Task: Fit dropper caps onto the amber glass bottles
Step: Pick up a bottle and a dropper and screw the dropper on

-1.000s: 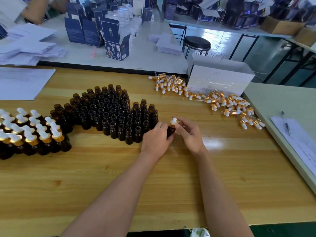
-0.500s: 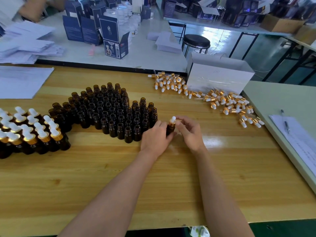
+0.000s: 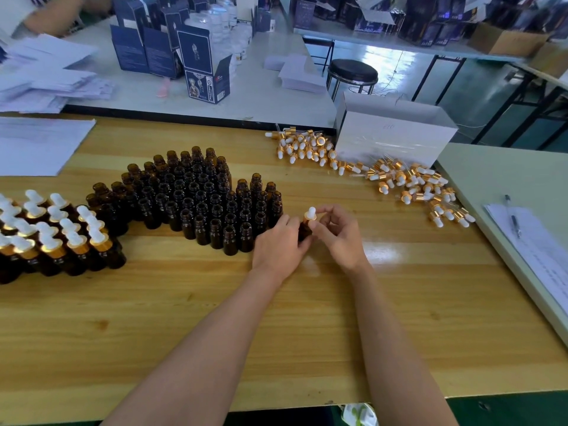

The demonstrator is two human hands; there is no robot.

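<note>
The wooden table (image 3: 184, 318) in front of you carries everything. The biggest mass on it is the block of open amber bottles (image 3: 199, 198), packed shoulder to shoulder in the middle. To its left stand the capped bottles (image 3: 55, 238), and far right the loose dropper caps (image 3: 399, 179) lie scattered beside a white box (image 3: 393, 139).

Your left hand (image 3: 278, 245) is just beside the near right corner of the open block, fingers curled round the body of one bottle (image 3: 305, 230). Your right hand (image 3: 341, 238) meets it from the other side, with thumb and fingertips pinching the dropper cap (image 3: 311, 213) that sits on the neck.

I judge that the main risk is a crooked thread: if you turn the cap while it leans, the gold collar may bind or sit skewed. Squeezing the white bulb instead of the collar would let your fingers slip without tightening. Your left knuckles are close to the nearest open bottles, so a jerk leftward could topple them into their neighbours.

The bottle stands roughly upright, its long axis vertical, mouth upward, and the cap's white bulb points up along the same line. Your left hand hides the base, so I cannot tell whether it rests on the table.
</note>
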